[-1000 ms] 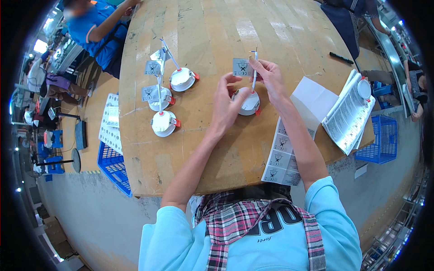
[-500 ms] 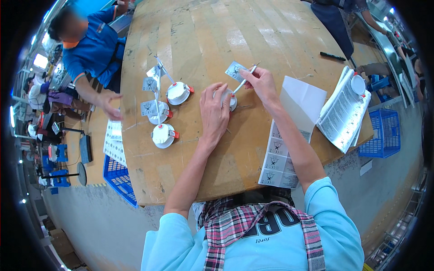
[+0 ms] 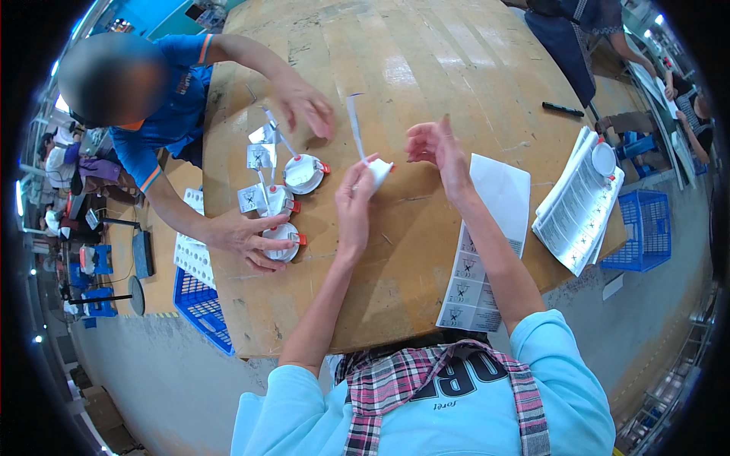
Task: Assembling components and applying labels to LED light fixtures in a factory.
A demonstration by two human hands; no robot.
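My left hand grips a white round downlight with a red part at its edge, tilted above the table. Its cable, with a label seen nearly edge-on, sticks up past my fingers. To the right of it, my right hand is raised with fingers apart, holding nothing. Three similar downlights stand at the left: a far one, a middle one and a near one. Silvery square labels hang on cables there. A sheet of printed labels lies under my right forearm.
Across the left edge, a co-worker's one hand touches the near downlight; the other hand hovers behind the group. A paper stack with a white round piece on it and a black marker lie right. Blue crates flank the table.
My right hand has let go of the cable and label and opened. My left hand has lifted and tilted the downlight. The co-worker has leaned in, both hands now over the table.
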